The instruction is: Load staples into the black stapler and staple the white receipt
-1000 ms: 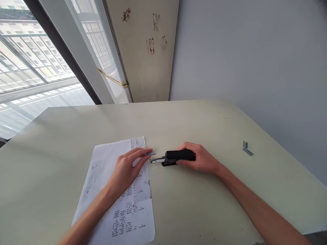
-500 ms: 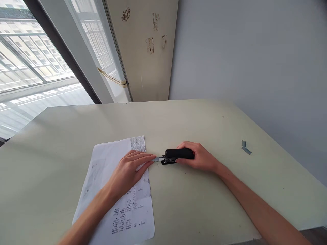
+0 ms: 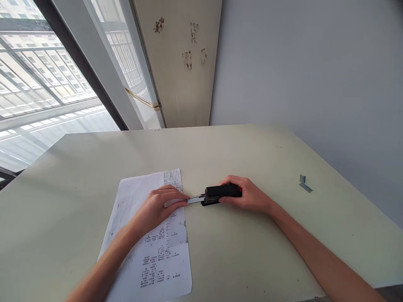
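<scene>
A black stapler (image 3: 224, 191) lies sideways in the middle of the table, with my right hand (image 3: 247, 193) wrapped round its right end. From its left end sticks a narrow silvery metal tray (image 3: 195, 200). My left hand (image 3: 165, 200) pinches the outer tip of this tray between thumb and fingers. Beneath my left hand and forearm lies a white printed sheet of paper (image 3: 170, 260), partly covered by them. Its right edge is near the tray's tip.
Two grey staple strips (image 3: 304, 184) lie at the right of the pale table (image 3: 252, 251). A grey wall (image 3: 302, 63) borders the table's right side. Behind the table stand a stained cream cabinet (image 3: 179, 88) and, leftward, a window (image 3: 47, 71).
My left hand has drawn slightly away from the stapler, and a longer stretch of the metal tray now shows. My right hand keeps its grip. The whole view has shifted a little.
</scene>
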Action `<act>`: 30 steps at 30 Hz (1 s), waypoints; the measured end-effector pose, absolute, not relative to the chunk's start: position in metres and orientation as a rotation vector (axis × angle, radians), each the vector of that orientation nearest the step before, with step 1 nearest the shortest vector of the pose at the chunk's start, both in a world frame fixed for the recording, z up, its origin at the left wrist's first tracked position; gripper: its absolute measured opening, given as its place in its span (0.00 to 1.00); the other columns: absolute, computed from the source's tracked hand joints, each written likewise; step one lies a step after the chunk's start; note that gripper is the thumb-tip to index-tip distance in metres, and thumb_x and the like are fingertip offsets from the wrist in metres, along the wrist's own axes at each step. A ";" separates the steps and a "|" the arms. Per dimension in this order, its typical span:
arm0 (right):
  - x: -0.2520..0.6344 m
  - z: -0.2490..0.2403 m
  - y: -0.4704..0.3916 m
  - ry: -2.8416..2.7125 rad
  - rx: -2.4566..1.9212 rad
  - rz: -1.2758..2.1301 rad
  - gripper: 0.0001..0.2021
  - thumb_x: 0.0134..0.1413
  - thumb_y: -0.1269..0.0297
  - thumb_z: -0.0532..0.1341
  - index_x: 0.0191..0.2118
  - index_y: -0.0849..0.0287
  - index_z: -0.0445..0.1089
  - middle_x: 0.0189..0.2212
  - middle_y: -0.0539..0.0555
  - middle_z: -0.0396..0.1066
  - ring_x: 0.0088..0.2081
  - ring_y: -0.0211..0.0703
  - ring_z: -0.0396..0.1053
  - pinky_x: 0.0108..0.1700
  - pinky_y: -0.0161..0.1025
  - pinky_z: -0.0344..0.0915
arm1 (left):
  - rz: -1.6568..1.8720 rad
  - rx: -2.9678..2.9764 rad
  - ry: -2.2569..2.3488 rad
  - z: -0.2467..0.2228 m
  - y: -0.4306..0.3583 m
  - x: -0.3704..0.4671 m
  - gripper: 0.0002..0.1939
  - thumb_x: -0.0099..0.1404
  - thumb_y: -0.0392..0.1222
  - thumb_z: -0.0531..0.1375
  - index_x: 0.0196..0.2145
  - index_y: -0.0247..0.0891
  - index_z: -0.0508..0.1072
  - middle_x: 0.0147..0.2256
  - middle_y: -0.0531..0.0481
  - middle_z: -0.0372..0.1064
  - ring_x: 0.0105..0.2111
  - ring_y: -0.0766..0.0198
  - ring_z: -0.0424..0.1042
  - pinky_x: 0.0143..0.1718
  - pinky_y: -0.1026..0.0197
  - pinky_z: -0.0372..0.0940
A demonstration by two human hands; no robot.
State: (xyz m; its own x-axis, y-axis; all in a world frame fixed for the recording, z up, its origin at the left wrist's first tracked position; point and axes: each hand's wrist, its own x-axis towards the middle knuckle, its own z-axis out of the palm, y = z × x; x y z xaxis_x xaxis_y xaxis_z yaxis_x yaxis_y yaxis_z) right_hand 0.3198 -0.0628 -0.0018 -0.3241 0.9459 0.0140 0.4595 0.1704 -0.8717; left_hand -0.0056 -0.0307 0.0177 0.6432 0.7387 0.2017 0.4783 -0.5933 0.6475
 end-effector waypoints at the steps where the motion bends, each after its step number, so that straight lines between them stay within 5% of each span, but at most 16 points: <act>1: 0.320 0.000 -0.063 -1.856 -1.322 1.100 0.15 0.56 0.49 0.71 0.44 0.51 0.75 0.39 0.52 0.77 0.38 0.46 0.71 0.37 0.41 0.66 | 0.608 2.275 0.915 0.018 -0.030 -0.006 0.11 0.74 0.50 0.62 0.45 0.48 0.85 0.40 0.49 0.82 0.42 0.56 0.78 0.44 0.55 0.74; 13: 0.318 0.004 -0.069 -1.825 -1.235 1.250 0.14 0.54 0.51 0.73 0.42 0.51 0.78 0.42 0.52 0.77 0.40 0.47 0.72 0.40 0.43 0.68 | 0.642 2.161 0.773 0.009 -0.043 0.010 0.09 0.71 0.51 0.66 0.41 0.47 0.85 0.36 0.49 0.81 0.38 0.57 0.77 0.42 0.55 0.72; 30: 0.293 -0.001 -0.084 -1.868 -1.113 1.213 0.10 0.55 0.55 0.74 0.40 0.51 0.78 0.39 0.52 0.78 0.38 0.45 0.73 0.38 0.41 0.67 | 0.531 2.508 0.728 0.000 -0.048 0.017 0.20 0.72 0.60 0.62 0.46 0.39 0.74 0.32 0.52 0.71 0.33 0.61 0.69 0.40 0.59 0.63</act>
